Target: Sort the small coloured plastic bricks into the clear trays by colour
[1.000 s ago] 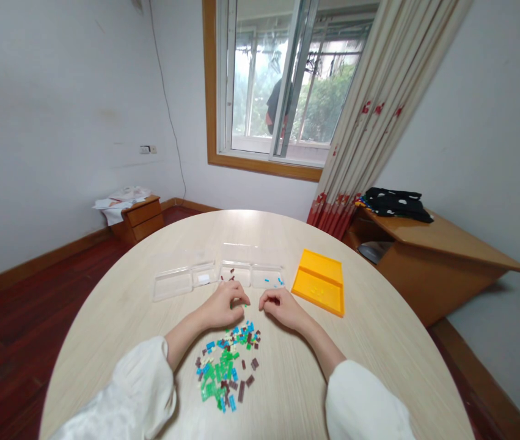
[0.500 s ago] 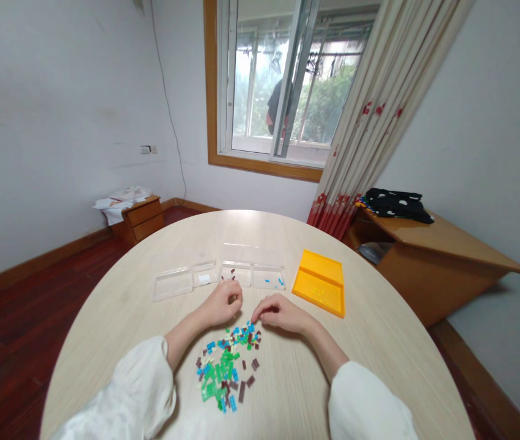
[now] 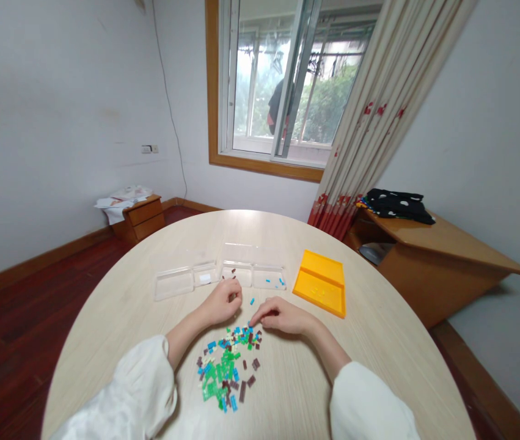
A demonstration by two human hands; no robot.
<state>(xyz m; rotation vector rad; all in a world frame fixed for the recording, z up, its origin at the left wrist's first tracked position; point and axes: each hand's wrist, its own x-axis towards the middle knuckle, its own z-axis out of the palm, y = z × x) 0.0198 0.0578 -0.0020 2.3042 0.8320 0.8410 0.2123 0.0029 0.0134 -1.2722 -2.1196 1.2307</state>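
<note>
A loose pile of small building bricks point(image 3: 227, 367) in green, blue, brown and cream lies on the table in front of me. My right hand point(image 3: 280, 316) is at the pile's far edge, index finger stretched down to the blue bricks there, the other fingers loosely bent. One blue brick point(image 3: 252, 301) lies apart, between my hands. My left hand point(image 3: 224, 300) rests by the near edge of a clear plastic case point(image 3: 241, 283), fingers curled and thumb close to the index finger; whatever they may hold is hidden. A few brown and blue bricks lie inside that case's separate compartments.
Another clear case point(image 3: 174, 294) stands left, with a white piece of paper point(image 3: 205, 278) in it. A yellow open case point(image 3: 320, 269) with small yellow pieces lies right. The round table point(image 3: 369, 379) is pale wood. A person point(image 3: 277, 107) shows beyond the window.
A blue brick now lies apart from the pile, beyond my right fingertip. My right index finger has drawn slightly back toward the pile. My left hand has stayed in place.
</note>
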